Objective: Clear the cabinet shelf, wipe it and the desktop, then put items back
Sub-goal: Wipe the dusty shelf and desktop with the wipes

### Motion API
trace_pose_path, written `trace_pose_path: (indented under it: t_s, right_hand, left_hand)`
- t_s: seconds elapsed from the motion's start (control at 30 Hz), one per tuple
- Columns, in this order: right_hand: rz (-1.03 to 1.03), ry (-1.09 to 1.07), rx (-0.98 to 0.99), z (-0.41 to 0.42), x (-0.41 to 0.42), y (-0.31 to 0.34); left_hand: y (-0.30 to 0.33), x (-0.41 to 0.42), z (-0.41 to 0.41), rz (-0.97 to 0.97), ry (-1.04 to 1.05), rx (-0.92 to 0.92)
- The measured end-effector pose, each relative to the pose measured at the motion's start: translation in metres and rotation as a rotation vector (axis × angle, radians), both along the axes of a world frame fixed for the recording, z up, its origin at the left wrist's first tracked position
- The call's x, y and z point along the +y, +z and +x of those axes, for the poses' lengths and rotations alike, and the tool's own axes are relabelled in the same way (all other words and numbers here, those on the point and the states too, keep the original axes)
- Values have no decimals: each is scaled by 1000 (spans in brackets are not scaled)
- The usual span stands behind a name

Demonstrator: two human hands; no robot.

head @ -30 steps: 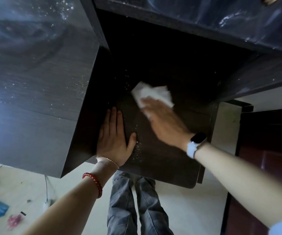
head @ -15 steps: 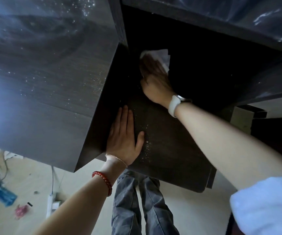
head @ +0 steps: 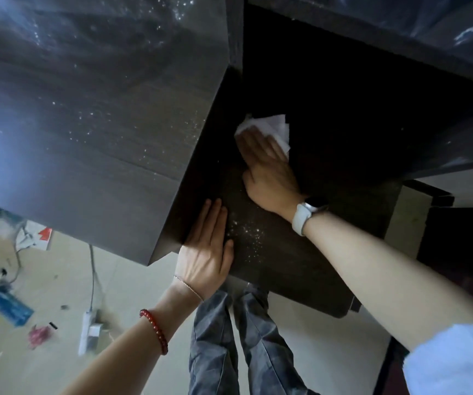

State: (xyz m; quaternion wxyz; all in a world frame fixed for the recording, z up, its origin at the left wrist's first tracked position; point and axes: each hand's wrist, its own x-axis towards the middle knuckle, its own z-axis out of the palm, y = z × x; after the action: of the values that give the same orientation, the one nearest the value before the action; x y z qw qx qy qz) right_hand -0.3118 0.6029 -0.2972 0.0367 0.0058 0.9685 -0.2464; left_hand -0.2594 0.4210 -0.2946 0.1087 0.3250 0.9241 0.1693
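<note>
Right grip (head: pixel 269 169) flat, fingers straight, pressing white cloth (head: pixel 275 126) onto dark shelf (head: pixel 300 266), cloth beneath fingertips

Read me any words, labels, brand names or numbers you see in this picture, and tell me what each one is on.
None can be read.
Smartwatch on the right wrist: its face is turned away, no digits visible.
Red and white packaging on the floor: print too blurred to read.
Blue object on the floor: no legible text.
White wiping cloth and dark cabinet shelf: no print.

White watch (head: pixel 303 216), red bead bracelet (head: pixel 155 330)
</note>
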Motion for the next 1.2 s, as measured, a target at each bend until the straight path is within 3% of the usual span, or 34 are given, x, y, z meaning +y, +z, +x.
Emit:
trace_pose_path:
  t_s: [0.1, 0.33, 0.53, 0.63, 0.73, 0.9, 1.0, 1.2]
  right_hand:
    - [64, 88, 27, 22, -16, -5]
    - [128, -221, -70, -21, -33, 5]
    - [-2, -215, -11, -5, -39, 5]
    - [0, 73, -6, 35, -47, 8]
    - [160, 391, -80, 47, -31, 7]
    - [163, 42, -138, -11, -9, 22]
    - [232, 25, -145, -15, -11, 19]
    - [118, -9, -56, 8, -26, 2]
  left_hand:
    - [1, -10, 8, -26, -20, 3]
    - [-2, -31, 17, -110, -104, 35]
    - [0, -50, 22, -125, -194, 55]
    - [3, -66, 27, -132, -190, 50]
    - [6, -75, 28, -158, -176, 68]
    - [7, -72, 23, -207, -181, 80]
    - [4, -74, 26, -206, -179, 75]
    - [3, -74, 31, -160, -158, 99]
